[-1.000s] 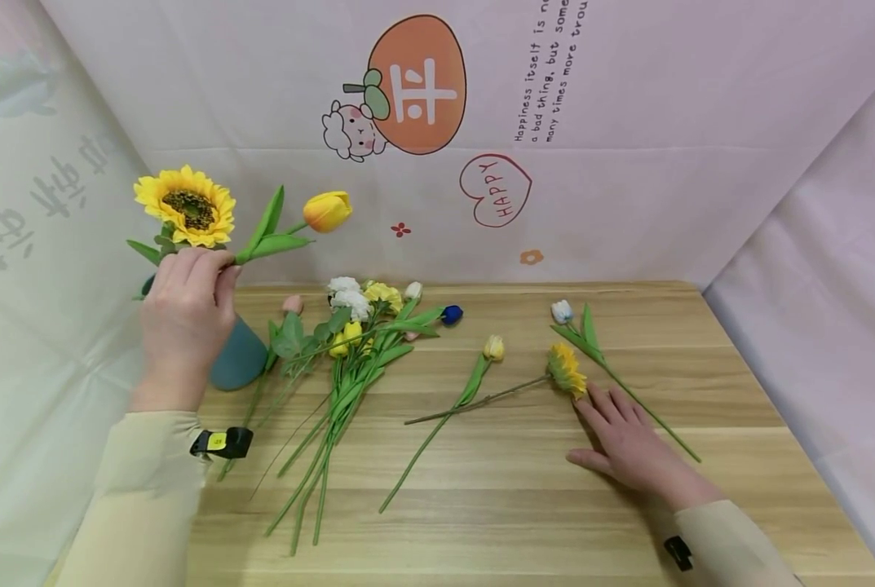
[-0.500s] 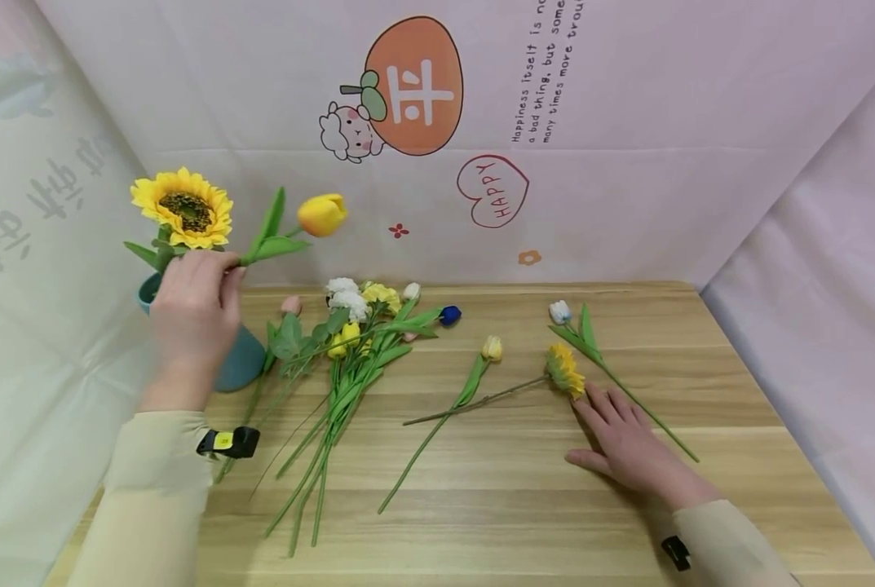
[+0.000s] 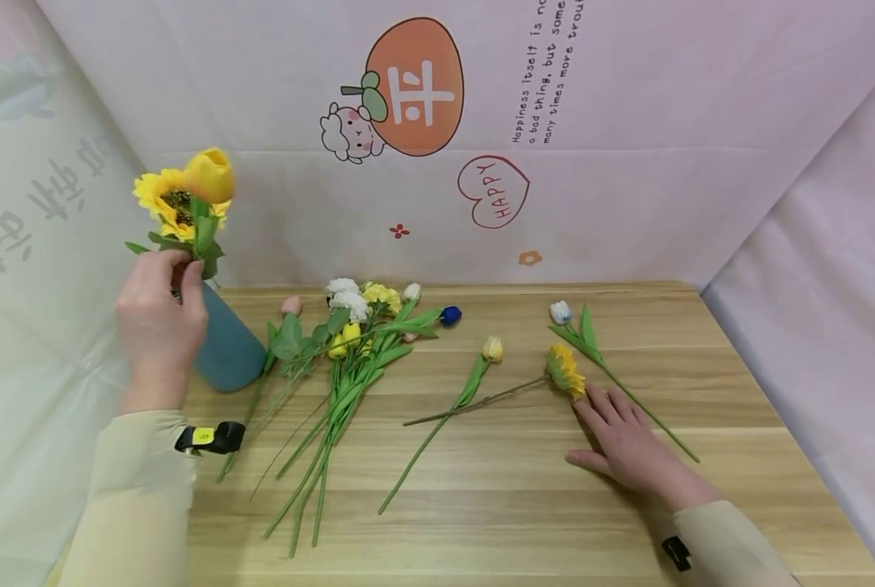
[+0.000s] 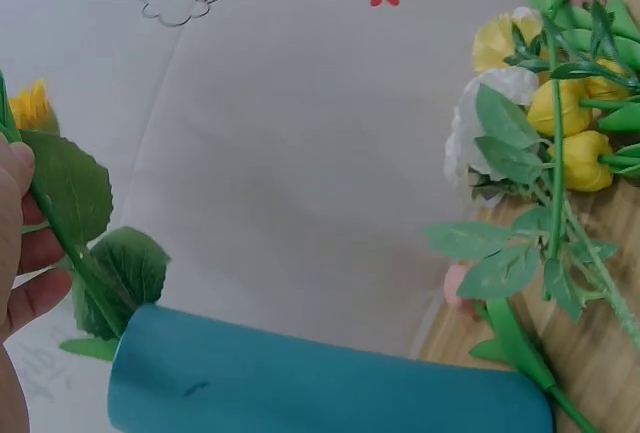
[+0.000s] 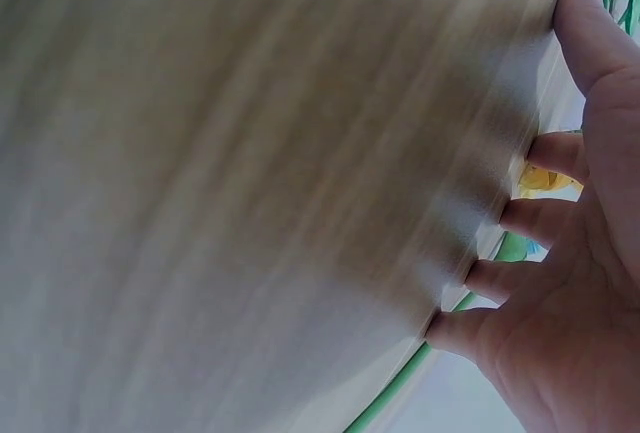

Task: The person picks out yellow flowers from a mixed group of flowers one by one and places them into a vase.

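Note:
My left hand (image 3: 161, 314) pinches the green stem (image 4: 70, 243) of a yellow-orange tulip (image 3: 211, 175) above a blue-green vase (image 3: 230, 346). In the left wrist view the stem runs down to the mouth of the vase (image 4: 320, 378); how deep it reaches is hidden. A large sunflower (image 3: 160, 200) rises from the vase behind the tulip, partly covered by it. On the table, my right hand (image 3: 628, 444) rests with fingers spread, its fingertips beside the head of a loose sunflower (image 3: 565, 371). It holds nothing.
A pile of artificial flowers lies right of the vase, with white blooms (image 3: 349, 297), yellow tulips (image 3: 345, 338) and a blue tulip (image 3: 450, 315). A cream tulip (image 3: 492, 349) crosses the loose sunflower's stem. A white-blue tulip (image 3: 561, 311) lies farther right. Printed cloth (image 3: 628, 196) hangs behind the wooden table (image 3: 525, 522).
My left hand has moved slightly left and turned. The tulip has swung from pointing right to upright in front of the vase's sunflower. My right hand stays put.

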`<state>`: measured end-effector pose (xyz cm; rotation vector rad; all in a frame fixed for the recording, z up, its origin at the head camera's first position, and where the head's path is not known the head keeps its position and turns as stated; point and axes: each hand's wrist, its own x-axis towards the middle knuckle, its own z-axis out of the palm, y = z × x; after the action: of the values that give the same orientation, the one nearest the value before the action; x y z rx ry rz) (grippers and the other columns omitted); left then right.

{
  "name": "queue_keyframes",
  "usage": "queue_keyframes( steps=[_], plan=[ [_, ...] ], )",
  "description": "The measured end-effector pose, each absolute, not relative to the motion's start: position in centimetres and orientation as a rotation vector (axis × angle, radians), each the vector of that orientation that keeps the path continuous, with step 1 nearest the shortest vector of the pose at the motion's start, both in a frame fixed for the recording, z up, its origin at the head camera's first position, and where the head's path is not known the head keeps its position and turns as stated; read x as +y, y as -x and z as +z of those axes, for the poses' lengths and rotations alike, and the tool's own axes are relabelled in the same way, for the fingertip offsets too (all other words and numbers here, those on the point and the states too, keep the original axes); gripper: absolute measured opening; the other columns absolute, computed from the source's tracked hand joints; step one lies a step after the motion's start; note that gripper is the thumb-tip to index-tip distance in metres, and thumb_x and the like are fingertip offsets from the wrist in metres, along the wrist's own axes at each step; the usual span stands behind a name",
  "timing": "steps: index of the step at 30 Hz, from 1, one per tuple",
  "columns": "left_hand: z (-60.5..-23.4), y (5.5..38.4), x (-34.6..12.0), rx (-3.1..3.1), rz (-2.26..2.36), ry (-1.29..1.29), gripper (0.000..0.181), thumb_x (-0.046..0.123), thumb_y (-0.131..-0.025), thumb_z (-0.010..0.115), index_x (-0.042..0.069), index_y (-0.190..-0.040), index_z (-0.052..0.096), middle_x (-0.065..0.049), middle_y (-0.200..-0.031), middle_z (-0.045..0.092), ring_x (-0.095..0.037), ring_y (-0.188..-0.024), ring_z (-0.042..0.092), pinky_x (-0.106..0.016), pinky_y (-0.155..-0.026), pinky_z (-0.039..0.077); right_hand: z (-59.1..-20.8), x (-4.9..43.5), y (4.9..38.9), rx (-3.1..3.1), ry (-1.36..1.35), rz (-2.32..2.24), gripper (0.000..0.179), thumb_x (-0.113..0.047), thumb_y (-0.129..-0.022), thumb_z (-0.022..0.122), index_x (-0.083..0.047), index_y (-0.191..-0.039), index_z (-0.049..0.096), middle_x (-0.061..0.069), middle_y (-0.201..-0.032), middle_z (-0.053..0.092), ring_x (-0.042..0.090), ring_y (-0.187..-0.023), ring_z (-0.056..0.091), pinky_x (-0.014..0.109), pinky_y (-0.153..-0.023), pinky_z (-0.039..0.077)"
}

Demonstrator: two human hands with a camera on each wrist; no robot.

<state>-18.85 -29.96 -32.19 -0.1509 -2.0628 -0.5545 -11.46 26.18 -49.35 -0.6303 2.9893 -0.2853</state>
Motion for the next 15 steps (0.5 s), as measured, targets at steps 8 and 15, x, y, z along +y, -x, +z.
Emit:
queue_keyframes(
  steps=[8,15],
  plan=[
    [-32.7,18.8,-31.0,-2.066,-0.556,0.062,0.028,0.013,-0.104,0.058,-0.013,-0.107,0.067,-0.033,-0.099,0.065,-0.051,-0.092,0.059,-0.058,-0.085,0.046,-49.3,26.2,11.4,2.982,0.628,-0.307,0.085,-0.057,-0.093,0.067,0.004,-0.149,0.045,0.033,-0.16,0.028,0.059,-0.144,0.025,0.078,-0.107,0.027],
    [-33.4,18.3,-31.8,-2.076,-0.534,0.07,0.028,0.009,-0.103,0.057,-0.017,-0.106,0.066,-0.037,-0.1,0.065,-0.056,-0.096,0.054,-0.061,-0.095,0.038,-49.1,26.1,11.4,2.982,0.627,-0.289,0.084,-0.056,-0.093,0.066,0.003,-0.149,0.046,0.032,-0.16,0.028,0.058,-0.144,0.025,0.077,-0.108,0.028]
  ],
)
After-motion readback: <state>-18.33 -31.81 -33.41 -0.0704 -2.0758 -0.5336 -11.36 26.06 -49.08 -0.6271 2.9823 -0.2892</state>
